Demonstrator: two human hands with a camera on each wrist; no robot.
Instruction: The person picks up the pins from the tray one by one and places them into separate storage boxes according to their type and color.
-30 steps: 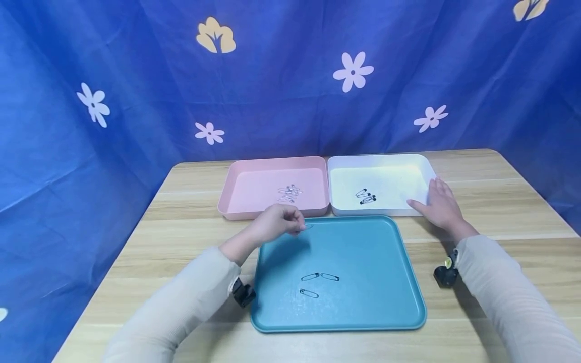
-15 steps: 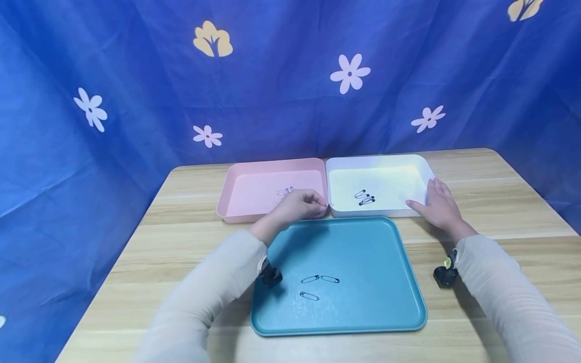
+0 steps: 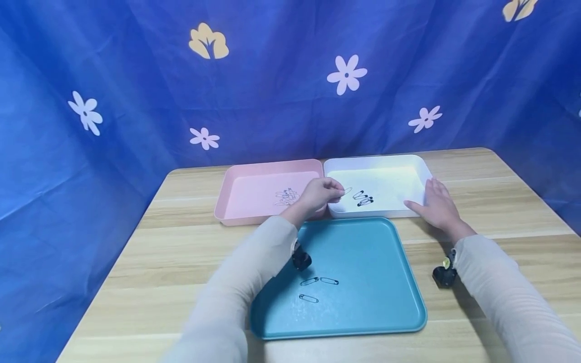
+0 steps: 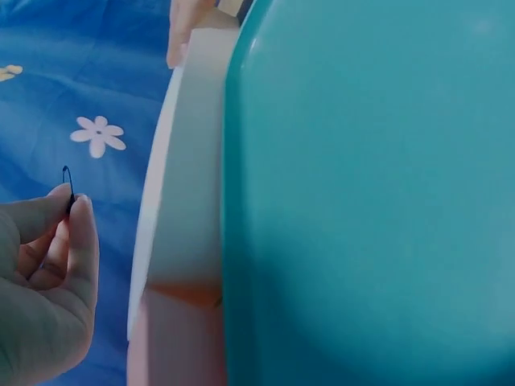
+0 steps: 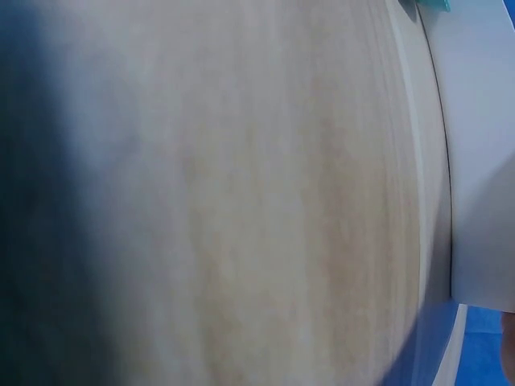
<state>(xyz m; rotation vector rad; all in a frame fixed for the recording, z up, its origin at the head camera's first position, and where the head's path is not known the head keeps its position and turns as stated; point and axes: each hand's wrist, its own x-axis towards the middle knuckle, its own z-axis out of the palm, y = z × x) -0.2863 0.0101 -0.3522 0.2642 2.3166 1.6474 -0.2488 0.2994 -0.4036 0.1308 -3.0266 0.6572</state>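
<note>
Between thumb and forefinger my left hand (image 3: 320,194) pinches a safety pin (image 4: 67,183), held above the left part of the white tray (image 3: 395,174). Several black safety pins (image 3: 363,198) lie in that tray, just right of the pinched one. My right hand (image 3: 438,204) rests on the white tray's right front corner, fingers along its side and thumb at the front rim. On the teal tray (image 3: 363,252) in front lie three dark safety pins (image 3: 309,298). The pink tray (image 3: 245,191) at the left holds a small heap of silvery safety pins (image 3: 287,196).
All three trays stand on a wooden table (image 3: 150,262); the pink and white ones sit side by side behind the teal one. A blue curtain (image 3: 272,101) with flower prints hangs behind the table. Each wrist wears a small black camera (image 3: 444,276).
My left hand has moved right with the pinched safety pin, from the teal tray's back left corner past the pink tray to over the white tray. My right hand has stayed in place.
</note>
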